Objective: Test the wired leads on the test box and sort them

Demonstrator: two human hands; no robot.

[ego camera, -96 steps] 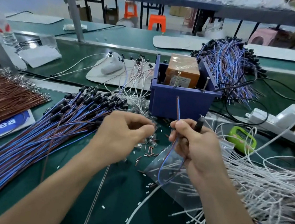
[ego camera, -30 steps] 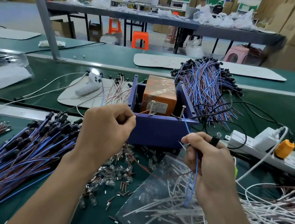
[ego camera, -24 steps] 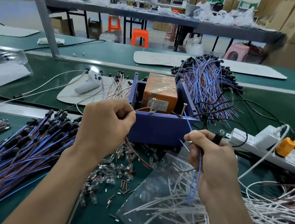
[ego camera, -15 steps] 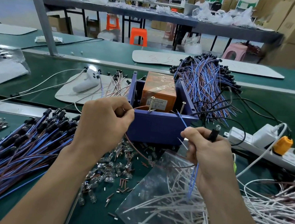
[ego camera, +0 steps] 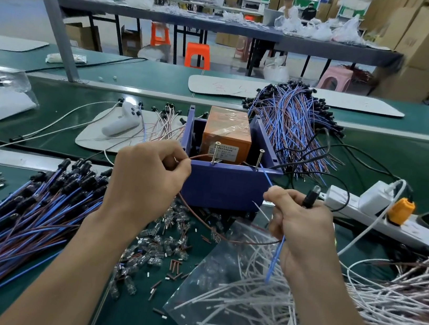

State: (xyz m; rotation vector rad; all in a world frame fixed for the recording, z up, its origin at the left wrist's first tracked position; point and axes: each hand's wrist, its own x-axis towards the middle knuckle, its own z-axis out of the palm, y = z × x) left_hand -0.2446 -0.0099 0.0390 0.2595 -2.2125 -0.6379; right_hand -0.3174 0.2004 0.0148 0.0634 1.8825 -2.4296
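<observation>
One thin, black-capped, brown-and-blue lead [ego camera: 276, 253].

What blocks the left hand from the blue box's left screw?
Likely nothing, so yes: left hand sits beside the blue box, open air between its fingers and the left screw; its pinched brown wire arcs there.

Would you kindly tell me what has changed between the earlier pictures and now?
Both hands went forward to the test box. The left hand now pinches the brown wire at the left screw; the right hand holds the blue wire up to the right screw. The right hand kept its grip on the lead's black end; the wire piles stayed put.
</observation>
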